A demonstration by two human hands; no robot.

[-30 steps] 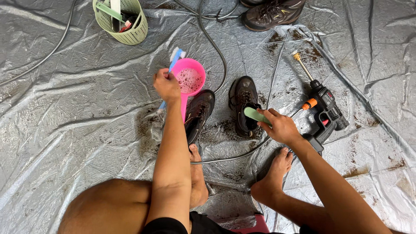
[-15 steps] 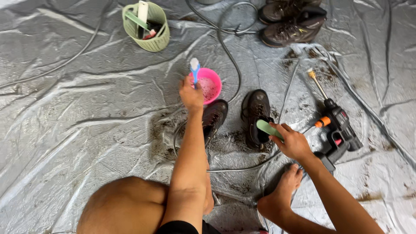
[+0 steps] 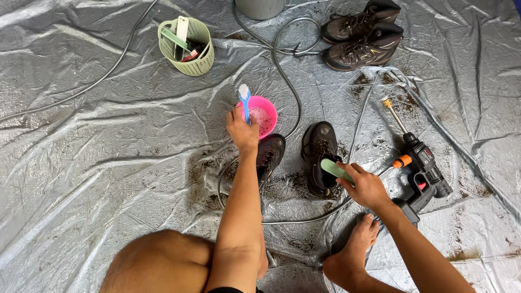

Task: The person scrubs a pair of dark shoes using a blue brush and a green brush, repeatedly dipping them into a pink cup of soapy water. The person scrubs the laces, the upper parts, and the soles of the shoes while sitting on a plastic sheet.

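Seated on a grey plastic sheet (image 3: 108,135) spread on the ground, dirt smeared around us.

Our left hand (image 3: 242,132) is closed around a blue toothbrush (image 3: 245,100), bristles pointing up, held just at the near rim of a pink bowl (image 3: 266,111). The bowl holds what looks like foamy, speckled water. Our right hand (image 3: 366,187) has its fingers (image 3: 347,172) wrapped around a green-handled brush (image 3: 334,168), which rests against the inner side of a dark boot (image 3: 321,157). A second dark boot (image 3: 269,154) lies just below the left wrist.

To work well here, we judge the toothbrush should be loaded in the bowl and shaken off lightly, and the boot steadied before scrubbing seams; the loose hose (image 3: 287,54) near the bowl could snag an elbow.

Containers: a pale green basket (image 3: 195,62), well beyond the left fingers, holds a green-handled tool, a white flat piece and something red; the rest we cannot make out. A grey tub edge (image 3: 260,8) sits at the top, contents hidden.

Right of the right fingers lies a black spray gun (image 3: 423,168) with an orange fitting. A cleaner pair of boots (image 3: 361,35) stands well apart, beyond it.
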